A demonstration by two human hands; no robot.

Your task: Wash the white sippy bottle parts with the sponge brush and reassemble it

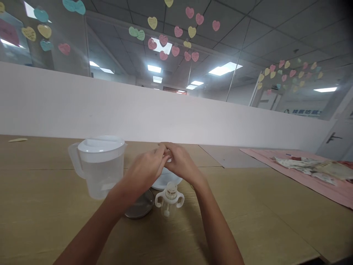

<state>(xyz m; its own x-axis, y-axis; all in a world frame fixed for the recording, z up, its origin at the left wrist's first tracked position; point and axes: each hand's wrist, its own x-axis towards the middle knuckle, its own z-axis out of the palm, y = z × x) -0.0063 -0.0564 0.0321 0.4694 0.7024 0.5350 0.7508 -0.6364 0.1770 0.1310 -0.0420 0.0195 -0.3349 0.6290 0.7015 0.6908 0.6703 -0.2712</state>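
Observation:
My left hand (147, 162) and my right hand (179, 158) meet in front of me, fingers bent and pressed together. A sliver of something white shows between them, but my fingers hide most of it and I cannot make out its kind. Below them a white round dish (167, 178) is partly covered by my hands. Just nearer to me stands a clear baby bottle (168, 202) with two white side handles, upright and without a cap. Beside it, partly behind my left forearm, lies a dark round shallow dish or lid (140, 206).
A translucent lidded plastic pitcher (103, 169) stands left of my left arm. On the right, a pink cloth (264, 162) bears a crumpled pile of fabric (311, 165). A low white wall (138, 114) with glass above runs behind the wooden table (248, 213).

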